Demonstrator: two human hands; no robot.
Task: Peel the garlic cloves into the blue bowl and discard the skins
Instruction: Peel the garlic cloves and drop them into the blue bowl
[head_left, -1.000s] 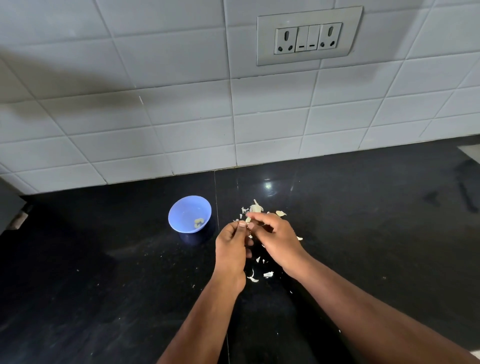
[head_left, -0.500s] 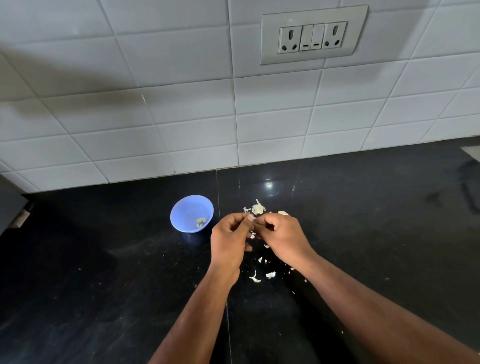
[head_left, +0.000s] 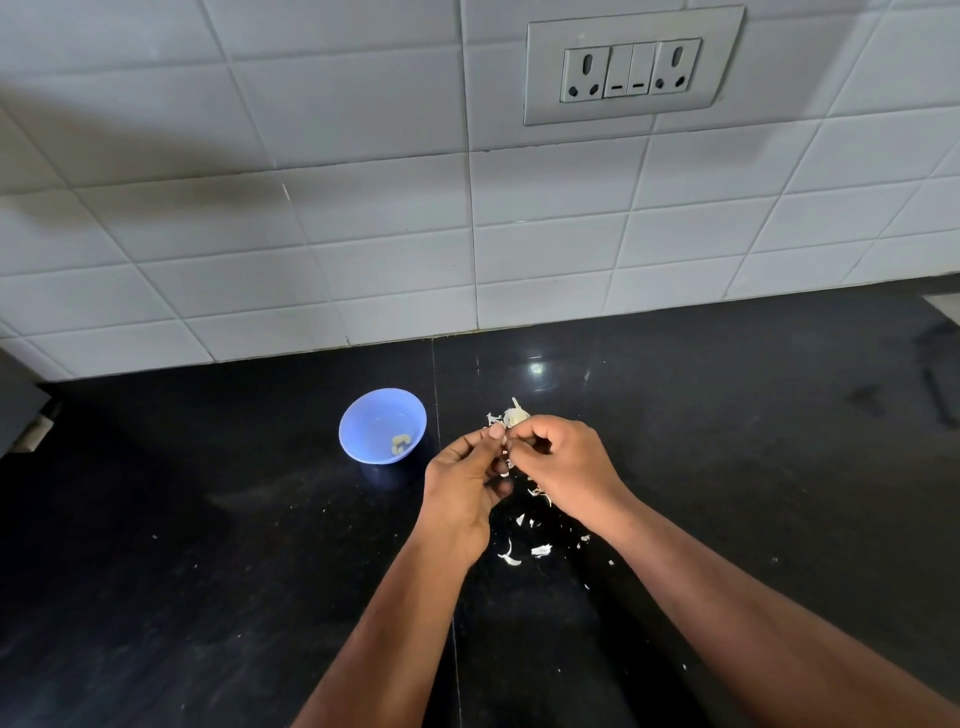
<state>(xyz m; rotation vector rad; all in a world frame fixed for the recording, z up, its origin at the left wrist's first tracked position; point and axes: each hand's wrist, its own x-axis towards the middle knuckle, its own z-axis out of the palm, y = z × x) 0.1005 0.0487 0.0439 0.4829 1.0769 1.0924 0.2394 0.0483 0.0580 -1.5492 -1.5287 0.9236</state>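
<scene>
Over the black counter, my left hand (head_left: 462, 480) and my right hand (head_left: 563, 467) meet fingertip to fingertip and pinch a small garlic clove (head_left: 505, 440), mostly hidden between the fingers. Just behind the hands, the rest of the garlic bulb (head_left: 515, 414) lies on the counter. The blue bowl (head_left: 363, 415) stands to the left of my hands and holds a couple of peeled cloves (head_left: 400, 445). White garlic skins (head_left: 524, 545) are scattered on the counter under and in front of my hands.
A white tiled wall (head_left: 363, 234) rises behind the black counter (head_left: 208, 571), with a socket panel (head_left: 631, 67) high on the right. A dark object (head_left: 21, 410) juts in at the left edge.
Both hands have drifted slightly away from me and closer together, fingers working the clove. The bowl and bulb have not moved.
</scene>
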